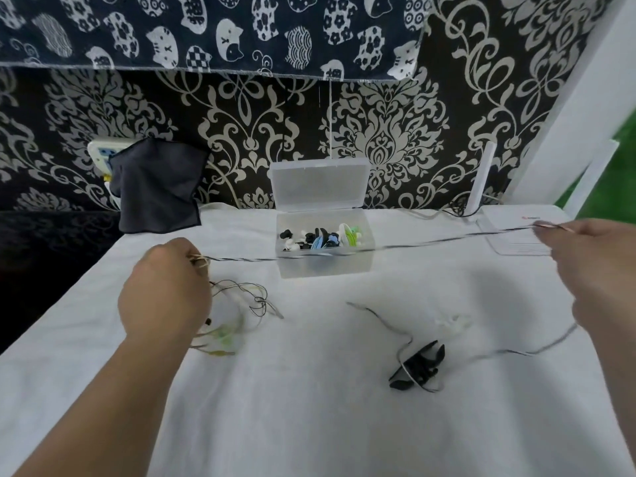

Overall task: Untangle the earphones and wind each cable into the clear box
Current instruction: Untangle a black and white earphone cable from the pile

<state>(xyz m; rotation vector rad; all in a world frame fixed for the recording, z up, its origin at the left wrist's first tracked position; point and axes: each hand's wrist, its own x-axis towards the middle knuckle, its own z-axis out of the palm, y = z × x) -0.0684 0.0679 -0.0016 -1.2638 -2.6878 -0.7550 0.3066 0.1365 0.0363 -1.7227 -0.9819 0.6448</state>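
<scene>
We pinch one dark cable (413,243) taut between our left hand (165,290) and right hand (595,266); it runs from nine to three o'clock. The clear box (323,266) sits at twelve, nearer the left hand, where the tangle (241,301) lies.

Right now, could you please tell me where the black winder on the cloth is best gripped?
Probably pinch the black winder across its middle, coming from above: it lies flat on the white cloth, long axis diagonal, forked end up-right. A grey cable loops around it there, so grip beside the loop.
</scene>
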